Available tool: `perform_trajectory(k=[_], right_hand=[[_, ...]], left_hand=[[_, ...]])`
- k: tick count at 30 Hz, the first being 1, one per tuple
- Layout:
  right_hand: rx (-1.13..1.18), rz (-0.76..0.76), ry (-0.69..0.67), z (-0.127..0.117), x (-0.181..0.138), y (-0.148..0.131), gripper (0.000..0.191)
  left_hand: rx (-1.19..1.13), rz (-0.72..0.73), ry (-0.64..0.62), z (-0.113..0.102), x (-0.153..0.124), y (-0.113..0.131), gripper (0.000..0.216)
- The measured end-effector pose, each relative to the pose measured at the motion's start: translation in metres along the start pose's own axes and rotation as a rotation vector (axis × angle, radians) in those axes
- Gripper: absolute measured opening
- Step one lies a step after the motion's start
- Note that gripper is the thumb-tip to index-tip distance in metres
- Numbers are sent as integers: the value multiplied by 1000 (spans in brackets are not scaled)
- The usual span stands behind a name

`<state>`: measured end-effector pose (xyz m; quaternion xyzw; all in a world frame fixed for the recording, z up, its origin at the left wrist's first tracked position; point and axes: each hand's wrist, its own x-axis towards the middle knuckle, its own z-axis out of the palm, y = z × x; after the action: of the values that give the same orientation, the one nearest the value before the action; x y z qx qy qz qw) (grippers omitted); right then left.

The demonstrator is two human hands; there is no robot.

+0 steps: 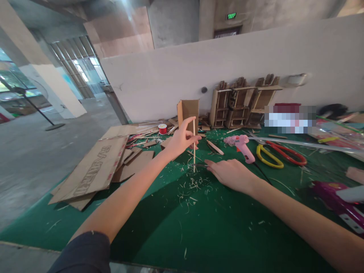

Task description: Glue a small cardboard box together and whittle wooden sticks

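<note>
My left hand (180, 139) is closed around the upper part of a thin wooden stick (194, 154), which stands nearly upright over the green table (170, 235). My right hand (233, 173) grips a small knife (201, 165). Its handle is hidden in my fingers, and the narrow blade points left and meets the stick near its lower end. Pale curled wood shavings (195, 184) lie scattered below and around the stick. Just beyond the right hand rests a pink glue gun (241, 146), and a wooden-handled tool (215, 147) lies between the two hands, farther back.
Flat cardboard pieces (93, 167) are stacked at left. Behind are a red thread spool (162, 129), an upright cardboard piece (190, 107) and cardboard structures (241, 106) along the wall. Scissors with yellow and red handles (269, 161) and a purple tool (335, 197) occupy the right.
</note>
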<state>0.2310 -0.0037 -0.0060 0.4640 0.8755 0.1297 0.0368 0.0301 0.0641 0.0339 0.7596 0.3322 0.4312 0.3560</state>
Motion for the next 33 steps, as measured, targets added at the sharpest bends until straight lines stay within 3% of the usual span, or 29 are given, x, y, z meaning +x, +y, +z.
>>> perform_trajectory(k=[6,13,20,28,33], right_hand=[[16,29,6,4,1,-1,44],[-43,-49,-62,3,-3,-5,50],[-32,75,8,2,3,-1,49],[63,-35,-71,-14,-3,-3,41],[-7,-89,-81,-8,-9,-3,47]], left_hand=[[22,-6,-2,0,0,1,69],[45,25,-10,0,-1,3,68],[86,24,-9,-2,0,2,68],[60,15,-37,0,-3,11,65],[93,11,-35,2,-4,18,66]])
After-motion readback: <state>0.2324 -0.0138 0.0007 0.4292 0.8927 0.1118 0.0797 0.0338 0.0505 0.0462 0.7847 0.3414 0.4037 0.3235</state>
